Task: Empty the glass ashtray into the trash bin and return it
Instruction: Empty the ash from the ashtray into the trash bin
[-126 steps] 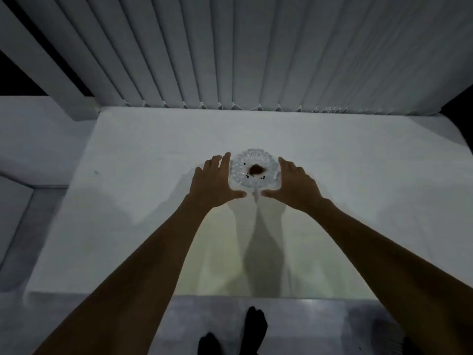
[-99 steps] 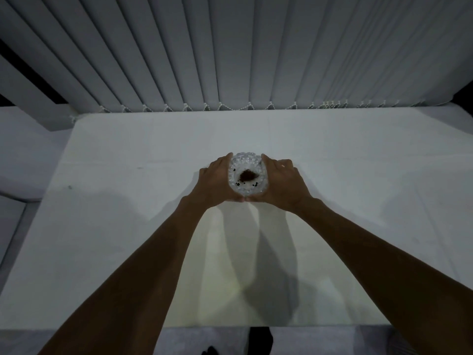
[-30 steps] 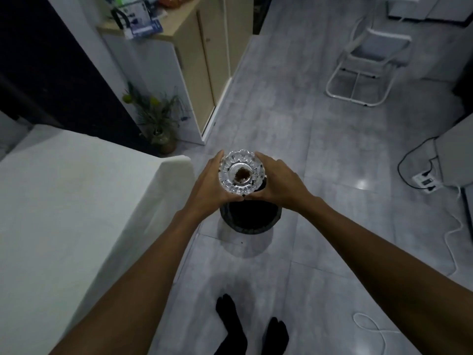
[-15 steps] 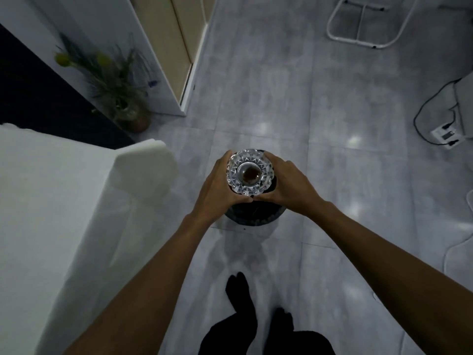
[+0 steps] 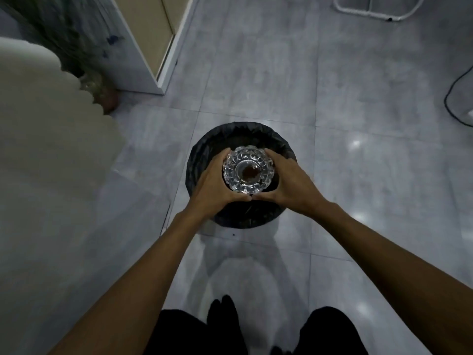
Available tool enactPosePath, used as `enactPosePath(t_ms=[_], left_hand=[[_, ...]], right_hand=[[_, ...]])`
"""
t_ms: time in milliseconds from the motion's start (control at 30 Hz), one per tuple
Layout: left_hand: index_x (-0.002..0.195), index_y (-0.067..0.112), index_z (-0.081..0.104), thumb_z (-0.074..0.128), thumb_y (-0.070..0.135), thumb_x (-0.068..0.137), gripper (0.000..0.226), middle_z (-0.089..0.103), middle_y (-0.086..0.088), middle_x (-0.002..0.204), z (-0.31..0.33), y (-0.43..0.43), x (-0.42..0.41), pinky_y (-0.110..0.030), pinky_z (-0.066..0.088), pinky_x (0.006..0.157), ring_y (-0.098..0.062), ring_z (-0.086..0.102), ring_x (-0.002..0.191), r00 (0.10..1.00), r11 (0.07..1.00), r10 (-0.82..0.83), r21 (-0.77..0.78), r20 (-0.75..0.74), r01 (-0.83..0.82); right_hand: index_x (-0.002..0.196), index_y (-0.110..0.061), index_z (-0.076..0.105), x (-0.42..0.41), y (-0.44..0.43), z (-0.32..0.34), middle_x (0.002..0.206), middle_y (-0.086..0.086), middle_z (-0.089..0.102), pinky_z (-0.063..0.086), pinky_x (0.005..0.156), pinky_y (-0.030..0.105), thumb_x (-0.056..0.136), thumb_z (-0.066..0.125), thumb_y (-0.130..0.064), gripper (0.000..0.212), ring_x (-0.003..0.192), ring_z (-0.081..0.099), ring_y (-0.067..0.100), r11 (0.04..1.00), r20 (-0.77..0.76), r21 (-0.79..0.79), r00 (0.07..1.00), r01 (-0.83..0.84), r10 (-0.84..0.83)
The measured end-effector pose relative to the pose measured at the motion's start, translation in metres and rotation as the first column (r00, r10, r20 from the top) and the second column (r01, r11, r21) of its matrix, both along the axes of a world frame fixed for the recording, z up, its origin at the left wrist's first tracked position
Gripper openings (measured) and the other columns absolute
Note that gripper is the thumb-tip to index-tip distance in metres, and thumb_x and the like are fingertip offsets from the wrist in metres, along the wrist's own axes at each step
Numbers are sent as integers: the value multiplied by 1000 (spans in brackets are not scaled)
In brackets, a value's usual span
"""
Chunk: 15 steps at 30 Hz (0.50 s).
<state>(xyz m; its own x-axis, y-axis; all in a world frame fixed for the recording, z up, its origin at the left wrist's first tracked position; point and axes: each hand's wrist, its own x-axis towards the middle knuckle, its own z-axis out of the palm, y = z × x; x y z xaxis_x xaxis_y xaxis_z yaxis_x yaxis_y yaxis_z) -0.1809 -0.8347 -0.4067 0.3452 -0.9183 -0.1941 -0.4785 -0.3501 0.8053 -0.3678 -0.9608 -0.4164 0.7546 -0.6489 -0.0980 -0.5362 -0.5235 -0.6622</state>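
Fingers [image 5: 220,160] of the left hand [image 5: 213,187] curl around the 9 o'clock side of the glass ashtray [image 5: 248,172], and those of the right hand [image 5: 291,184] wrap its 3 o'clock side, the two thumbs meeting beneath its near edge at 6 o'clock. The ashtray sits upright between the palms, cut-glass facets catching light, with a brown clump of ash in its centre well. It is held directly above the open mouth of the trash bin [image 5: 202,155], a round bin lined with a black bag that stands on the grey tiled floor [image 5: 371,162]. At 10 o'clock lies a pale tabletop [image 5: 43,139] corner, with a cabinet [image 5: 151,34] at 11 o'clock.
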Motion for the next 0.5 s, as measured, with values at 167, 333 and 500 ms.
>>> enactPosePath(t_ms=[167,333,500], left_hand=[[164,21,34,107,40,54,133,48,1,163,-47,-21,13,-39,42,124,-19,47,149,997,999,10,-40,82,-7],[160,22,41,108,38,52,128,51,3,159,-65,-24,18,-27,39,116,-12,48,143,989,996,29,-92,145,-15],[164,18,38,108,36,51,134,49,-2,164,-54,-10,12,-31,38,120,-21,48,149,990,997,47,-64,131,-39]], right_hand=[[157,-26,38,4,-24,-52,154,-7,53,40,118,43,65,82,-78,115,137,49,17,996,99,-89,995,-11,20],[155,-29,41,12,-28,-77,153,-9,53,38,118,39,63,86,-75,113,136,45,9,992,170,-129,985,9,14],[155,-30,40,10,-17,-73,151,-11,53,42,116,42,62,85,-78,114,135,49,13,995,159,-101,987,-17,33]])
